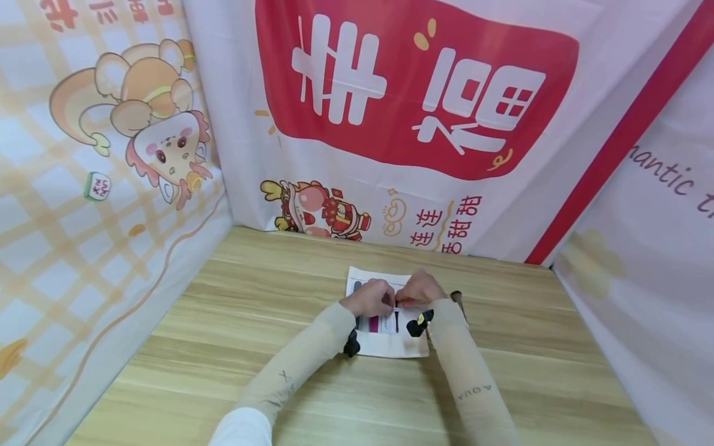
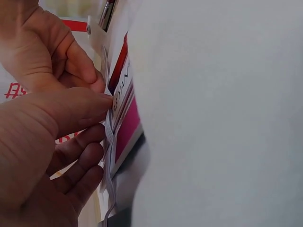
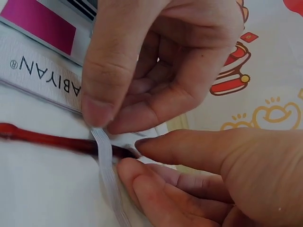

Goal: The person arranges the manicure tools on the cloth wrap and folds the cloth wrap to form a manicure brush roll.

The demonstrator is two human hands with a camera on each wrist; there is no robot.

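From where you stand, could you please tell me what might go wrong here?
The elastic band, pinched by the left hand, might slip free and snap against the red stick. The right hand pinches only the stick's end, so it could twist or slip. The lettered strip lies close by and might get nudged.

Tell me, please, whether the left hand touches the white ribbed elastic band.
Touching: the right wrist view shows the left hand pinching the white ribbed elastic band between thumb and finger.
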